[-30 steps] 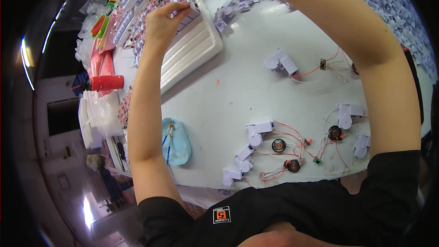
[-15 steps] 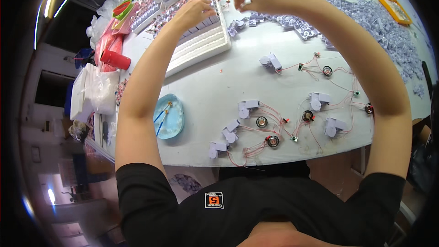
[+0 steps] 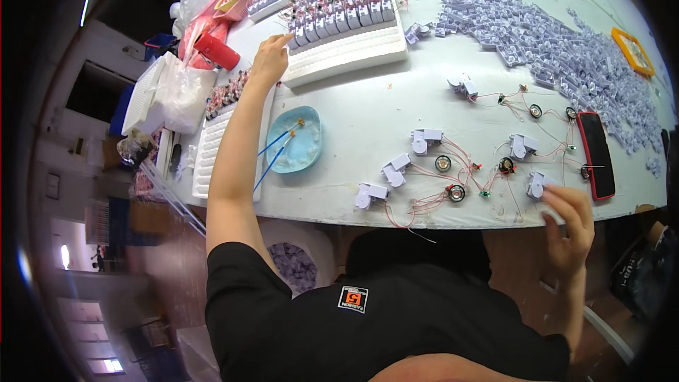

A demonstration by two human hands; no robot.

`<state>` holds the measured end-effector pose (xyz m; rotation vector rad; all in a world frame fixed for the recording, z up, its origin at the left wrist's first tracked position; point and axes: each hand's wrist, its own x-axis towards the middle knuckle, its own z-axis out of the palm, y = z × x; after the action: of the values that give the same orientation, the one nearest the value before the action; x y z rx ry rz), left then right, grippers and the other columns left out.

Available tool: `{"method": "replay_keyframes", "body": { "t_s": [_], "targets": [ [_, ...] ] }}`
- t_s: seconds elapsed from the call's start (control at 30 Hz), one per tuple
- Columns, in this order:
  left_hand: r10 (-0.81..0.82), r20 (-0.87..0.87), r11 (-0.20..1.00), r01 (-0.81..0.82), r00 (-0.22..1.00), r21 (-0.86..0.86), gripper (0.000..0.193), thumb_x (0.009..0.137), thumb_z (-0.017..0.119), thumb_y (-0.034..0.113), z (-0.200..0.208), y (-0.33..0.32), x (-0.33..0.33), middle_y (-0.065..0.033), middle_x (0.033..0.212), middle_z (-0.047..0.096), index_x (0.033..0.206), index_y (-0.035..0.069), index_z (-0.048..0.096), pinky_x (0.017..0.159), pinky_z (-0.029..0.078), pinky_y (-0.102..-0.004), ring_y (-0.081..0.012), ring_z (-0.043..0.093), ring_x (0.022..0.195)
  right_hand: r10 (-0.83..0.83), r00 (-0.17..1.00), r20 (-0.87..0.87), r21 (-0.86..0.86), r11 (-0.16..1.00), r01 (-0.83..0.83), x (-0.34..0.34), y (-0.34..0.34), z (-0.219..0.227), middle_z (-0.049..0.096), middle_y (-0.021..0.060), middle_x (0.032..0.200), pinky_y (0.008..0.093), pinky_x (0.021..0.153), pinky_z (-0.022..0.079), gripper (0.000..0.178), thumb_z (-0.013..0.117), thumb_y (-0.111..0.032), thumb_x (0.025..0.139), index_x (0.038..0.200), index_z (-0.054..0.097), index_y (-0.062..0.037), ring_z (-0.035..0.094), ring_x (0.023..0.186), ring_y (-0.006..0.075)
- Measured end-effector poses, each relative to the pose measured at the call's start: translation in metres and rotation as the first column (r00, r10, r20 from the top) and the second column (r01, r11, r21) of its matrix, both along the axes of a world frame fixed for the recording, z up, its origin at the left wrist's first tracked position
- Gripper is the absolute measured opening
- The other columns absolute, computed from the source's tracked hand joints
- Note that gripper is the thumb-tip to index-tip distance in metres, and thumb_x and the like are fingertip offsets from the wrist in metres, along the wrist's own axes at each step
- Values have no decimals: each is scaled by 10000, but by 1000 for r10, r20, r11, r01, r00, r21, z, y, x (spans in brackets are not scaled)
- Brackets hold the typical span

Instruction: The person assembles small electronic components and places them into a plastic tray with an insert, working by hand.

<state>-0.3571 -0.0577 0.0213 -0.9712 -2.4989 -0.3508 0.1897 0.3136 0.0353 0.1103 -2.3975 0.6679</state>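
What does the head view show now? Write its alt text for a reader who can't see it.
A person's left hand is at a white foam tray of lilac units, the right hand close to a lilac housing. Other wired housings, small speakers, a blue dish, a red-edged phone and a heap of loose parts share the pale table.

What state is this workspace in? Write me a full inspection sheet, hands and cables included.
Surface: white tabletop, small orange speck near the middle.
Job's things: six pale lavender plastic housings beside round black speakers; heaped loose lavender plastic parts; rectangular white foam tray, partly filled.
Clutter: red cylindrical container; flat black phone-like slab, red-edged; light-blue oval dish with two blue-handled tools.
Hands: left hand at the tray's left end, grip unclear; right hand by the rightmost wired housing, thumb and fingers apart.
Cables: thin red and white wires, loosely spread.
Surroundings: translucent white plastic bag at left.
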Motion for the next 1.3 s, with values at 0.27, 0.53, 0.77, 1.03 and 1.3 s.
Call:
{"method": "replay_keyframes", "body": {
  "t_s": [0.27,0.53,0.77,1.03,1.3],
  "targets": [
    [7,-275,952,-90,961,-292,563,809,638,39,-3,24,-7,-275,1442,524,1338,228,673,1139,389,-480,-418,486,1352,-577,775,-259,-233,816,529,11,26,-99,667,170,1225,395,999,483,265,545,-16,1027,1257,647,66,621,1155,297],
    [-112,-192,971,67,975,-230,567,794,645,17,2,58,5,-270,1448,521,1320,226,680,1120,405,-508,-425,486,1353,-567,710,-417,-85,802,591,-3,32,-105,639,205,1220,442,989,488,349,424,-122,1053,1248,623,88,610,1126,328],
    [-162,-218,980,131,962,-150,536,782,641,-1,20,90,21,-213,1462,524,1261,228,715,1138,385,-512,-406,466,1374,-569,708,-418,7,777,629,0,35,-109,643,205,1183,462,996,494,419,355,-185,1055,1248,611,85,607,1085,338],
    [-215,-278,947,130,936,-295,522,778,642,-5,17,112,15,-220,1470,515,1239,224,728,1152,371,-513,-436,445,1383,-558,690,-461,26,769,639,0,35,-108,660,187,1114,511,987,514,446,315,-225,1069,1194,626,70,612,1032,321],
    [-299,-265,937,231,917,-261,566,793,639,-4,23,157,30,-227,1490,496,1295,250,697,1163,356,-518,-438,413,1417,-559,693,-456,7,776,630,1,34,-109,667,176,1094,508,984,521,458,306,-243,1076,1158,637,63,611,1019,307]
  ]
}}
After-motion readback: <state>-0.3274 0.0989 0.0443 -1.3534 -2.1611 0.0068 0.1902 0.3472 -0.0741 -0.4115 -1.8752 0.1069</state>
